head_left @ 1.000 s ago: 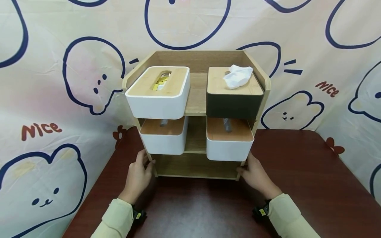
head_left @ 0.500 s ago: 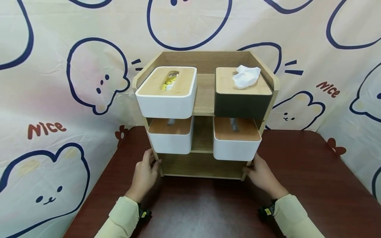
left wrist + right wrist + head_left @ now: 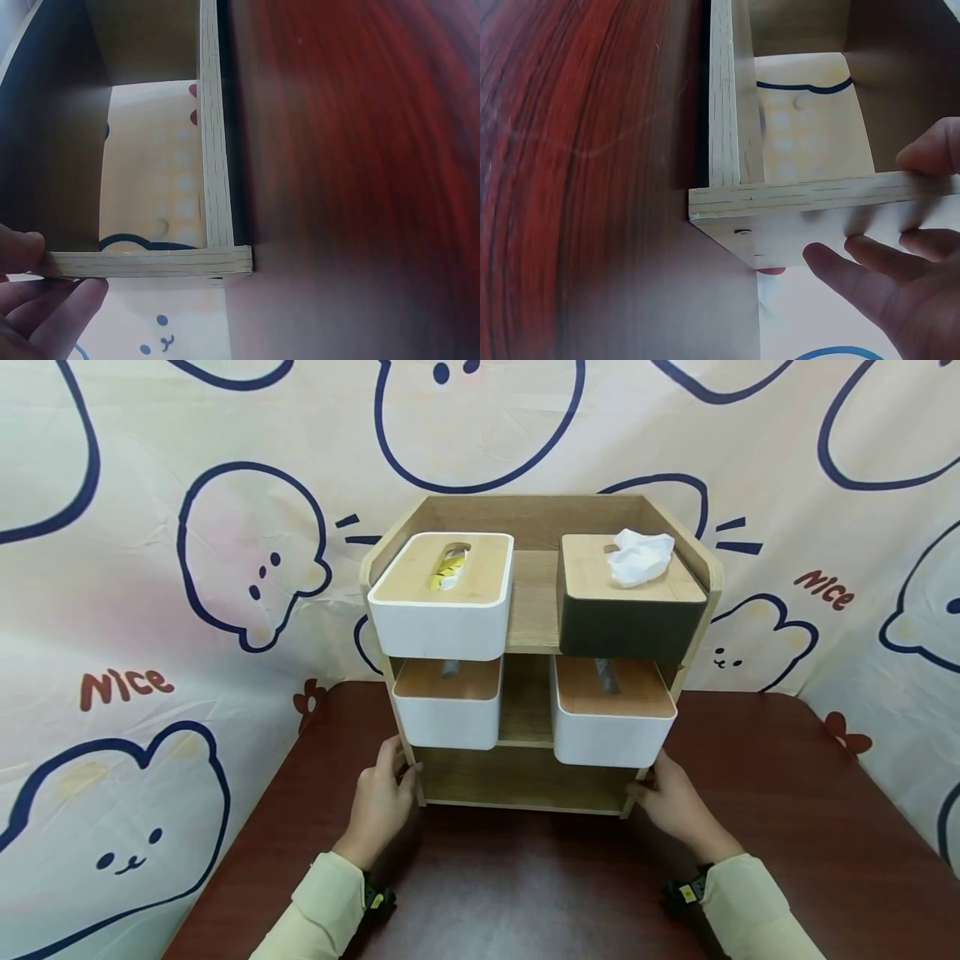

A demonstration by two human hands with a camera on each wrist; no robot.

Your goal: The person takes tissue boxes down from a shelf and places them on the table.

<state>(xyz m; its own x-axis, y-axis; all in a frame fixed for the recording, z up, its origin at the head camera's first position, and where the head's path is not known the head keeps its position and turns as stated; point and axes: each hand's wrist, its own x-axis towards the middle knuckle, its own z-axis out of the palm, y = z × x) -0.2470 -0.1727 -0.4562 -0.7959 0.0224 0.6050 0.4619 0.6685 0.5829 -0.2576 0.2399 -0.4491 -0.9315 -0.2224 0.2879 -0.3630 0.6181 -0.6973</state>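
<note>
A light wooden shelf (image 3: pixel 525 777) stands on the dark red table. My left hand (image 3: pixel 381 802) grips the lower edge of its left side panel; in the left wrist view the thumb is inside the panel (image 3: pixel 150 262) and the fingers (image 3: pixel 75 311) outside. The right side panel (image 3: pixel 817 193) is pinched low down by my right hand (image 3: pixel 678 802), thumb inside, fingertips against the outer face. On the top level sit a white box (image 3: pixel 442 631) with a wooden lid and a dark green box (image 3: pixel 630 627) with a white tissue (image 3: pixel 640 558) sticking out.
On the middle level, a white bin (image 3: pixel 447 722) at left and another white bin (image 3: pixel 613 739) at right jut out past the shelf front. Behind stands a cloth backdrop (image 3: pixel 225 435) with cartoon outlines. The reddish-brown table (image 3: pixel 525 893) extends in front and to both sides.
The shelf with its boxes and bins has shifted to the right in the head view, both hands moving along with it and keeping their hold.
</note>
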